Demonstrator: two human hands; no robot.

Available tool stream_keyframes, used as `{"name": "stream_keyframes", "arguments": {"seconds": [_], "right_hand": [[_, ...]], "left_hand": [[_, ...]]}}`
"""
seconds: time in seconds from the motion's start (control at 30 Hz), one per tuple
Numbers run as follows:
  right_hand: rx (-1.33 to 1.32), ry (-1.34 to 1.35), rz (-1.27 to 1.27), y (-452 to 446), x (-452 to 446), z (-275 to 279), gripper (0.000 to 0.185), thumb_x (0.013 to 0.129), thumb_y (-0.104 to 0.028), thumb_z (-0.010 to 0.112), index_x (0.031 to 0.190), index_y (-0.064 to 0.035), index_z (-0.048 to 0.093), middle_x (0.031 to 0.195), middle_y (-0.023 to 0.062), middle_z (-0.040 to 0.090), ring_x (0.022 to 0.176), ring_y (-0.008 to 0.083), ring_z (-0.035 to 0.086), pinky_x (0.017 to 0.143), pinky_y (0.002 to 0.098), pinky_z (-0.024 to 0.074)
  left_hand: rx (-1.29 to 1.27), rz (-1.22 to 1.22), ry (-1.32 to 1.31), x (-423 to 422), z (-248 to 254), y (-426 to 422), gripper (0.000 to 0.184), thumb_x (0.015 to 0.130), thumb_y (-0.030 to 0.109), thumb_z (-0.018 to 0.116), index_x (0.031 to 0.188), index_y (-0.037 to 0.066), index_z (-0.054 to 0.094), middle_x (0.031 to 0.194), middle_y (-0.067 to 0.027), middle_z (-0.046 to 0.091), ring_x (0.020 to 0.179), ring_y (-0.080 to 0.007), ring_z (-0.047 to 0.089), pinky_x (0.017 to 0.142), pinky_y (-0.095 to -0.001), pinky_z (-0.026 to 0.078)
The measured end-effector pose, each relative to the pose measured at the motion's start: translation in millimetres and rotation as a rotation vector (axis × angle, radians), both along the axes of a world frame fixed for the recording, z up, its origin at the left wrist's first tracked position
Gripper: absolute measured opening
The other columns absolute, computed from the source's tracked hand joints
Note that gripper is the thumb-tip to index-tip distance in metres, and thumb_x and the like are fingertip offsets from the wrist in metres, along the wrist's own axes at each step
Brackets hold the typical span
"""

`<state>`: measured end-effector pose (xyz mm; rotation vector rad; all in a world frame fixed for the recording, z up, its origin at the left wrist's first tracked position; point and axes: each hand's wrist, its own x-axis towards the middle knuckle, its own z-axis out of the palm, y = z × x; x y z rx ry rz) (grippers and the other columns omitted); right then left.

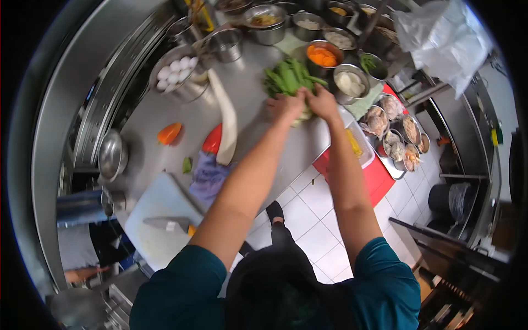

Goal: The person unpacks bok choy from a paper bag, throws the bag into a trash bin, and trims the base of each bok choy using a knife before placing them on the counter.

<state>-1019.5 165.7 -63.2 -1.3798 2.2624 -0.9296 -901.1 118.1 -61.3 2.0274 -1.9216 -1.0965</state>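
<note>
Both of my arms reach forward over the steel counter. My left hand (285, 106) is closed on the pale lower end of a bunch of leafy greens (288, 76). Beside it, my right hand (321, 102) touches the same bunch from the right, its fingers bent and partly hidden. The leaves point away from me. A long white radish (223, 113) lies to the left, its near end by a red pepper (212, 138) and a purple cloth (209, 176). An orange pepper piece (169, 133) lies farther left.
A knife (166, 223) rests on the white cutting board (144, 239) at the near left. Eggs (176, 72) fill a bowl at the back left. Metal pots, one with sliced carrots (321, 56), line the back. Another person's arm (85, 274) shows at lower left.
</note>
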Motion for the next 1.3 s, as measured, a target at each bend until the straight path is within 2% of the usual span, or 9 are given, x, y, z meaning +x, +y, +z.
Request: {"name": "stream_keyframes", "arguments": {"seconds": [0.2,0.3,0.4,0.53,0.67,0.7,0.77,1.1,1.3], "right_hand": [[-0.129,0.020,-0.008,21.5,-9.4,5.3,0.057,0.094,-0.046,0.064,0.123,0.0037,0.063,0.119,0.0296,0.066,0.115,0.0450,0.062,0.098,0.0453,0.0484],[-0.295,0.233,-0.055,35.3,12.3,9.3,0.047,0.096,-0.035,0.064,0.119,0.0061,0.063,0.114,0.0288,0.067,0.107,0.0466,0.063,0.094,0.0473,0.0494],[-0.564,0.342,-0.172,77.5,68.4,19.9,0.032,0.093,-0.017,0.066,0.116,0.0042,0.064,0.109,0.0260,0.067,0.101,0.0440,0.063,0.091,0.0462,0.0498],[-0.477,-0.148,0.188,129.2,198.6,30.1,0.015,0.090,-0.009,0.063,0.102,-0.0021,0.068,0.100,0.0173,0.068,0.095,0.0375,0.065,0.087,0.0432,0.0508],[-0.339,-0.101,0.547,135.0,299.7,13.4,0.023,0.087,-0.013,0.066,0.106,-0.0013,0.070,0.118,0.0167,0.066,0.108,0.0369,0.062,0.095,0.0455,0.0500],[-0.288,-0.044,0.572,131.8,314.5,9.7,0.025,0.088,-0.014,0.066,0.108,-0.0010,0.070,0.125,0.0168,0.064,0.113,0.0372,0.060,0.097,0.0456,0.0489],[-0.322,0.154,0.593,138.2,335.6,-3.3,0.028,0.087,-0.015,0.066,0.112,-0.0023,0.069,0.128,0.0167,0.062,0.115,0.0375,0.059,0.098,0.0462,0.0481],[-0.169,0.236,0.253,181.2,173.8,-29.6,0.020,0.091,-0.016,0.063,0.106,-0.0016,0.063,0.099,0.0202,0.066,0.094,0.0415,0.061,0.082,0.0505,0.0512],[0.025,0.354,0.174,172.9,190.0,-29.8,0.021,0.092,-0.016,0.062,0.097,0.0046,0.060,0.099,0.0272,0.065,0.096,0.0456,0.062,0.087,0.0513,0.0510]], "left_hand": [[-0.238,-0.168,0.241,14.0,11.3,48.3,0.077,0.091,0.058,0.052,0.133,-0.006,0.057,0.135,-0.0337,0.054,0.126,-0.0463,0.050,0.110,-0.0506,0.037],[-0.106,-0.275,0.337,91.4,92.3,94.4,0.071,0.090,0.050,0.061,0.130,-0.008,0.057,0.128,-0.0336,0.058,0.121,-0.0439,0.055,0.106,-0.0481,0.042],[-0.381,-0.162,-0.073,183.8,43.3,136.7,0.069,0.087,0.045,0.068,0.131,-0.007,0.057,0.126,-0.0316,0.059,0.125,-0.0423,0.054,0.108,-0.0466,0.042],[-0.571,0.040,-0.519,278.7,13.5,180.4,0.070,0.086,0.044,0.069,0.132,-0.007,0.057,0.136,-0.0329,0.053,0.130,-0.0416,0.051,0.112,-0.0459,0.040],[-0.157,-0.092,-0.097,342.3,29.0,141.1,0.055,0.089,0.016,0.063,0.142,0.005,0.052,0.131,-0.0255,0.057,0.122,-0.0422,0.054,0.105,-0.0480,0.044],[-0.673,0.081,-0.095,352.3,13.5,127.9,0.036,0.088,0.014,0.063,0.122,0.004,0.066,0.112,-0.0242,0.063,0.106,-0.0439,0.061,0.093,-0.0510,0.050],[-0.929,-0.080,-0.137,374.3,-3.1,86.2,0.025,0.087,0.012,0.064,0.111,0.007,0.069,0.107,-0.0212,0.065,0.101,-0.0429,0.063,0.089,-0.0494,0.052],[-0.340,0.074,0.099,449.9,105.6,184.2,0.013,0.095,0.012,0.061,0.107,0.009,0.064,0.077,-0.0076,0.060,0.070,-0.0188,0.055,0.070,-0.0330,0.048],[-0.385,0.044,-0.081,500.7,33.5,326.9,0.027,0.090,0.019,0.068,0.115,0.013,0.062,0.099,-0.0166,0.063,0.097,-0.0330,0.063,0.084,-0.0426,0.051]]}}
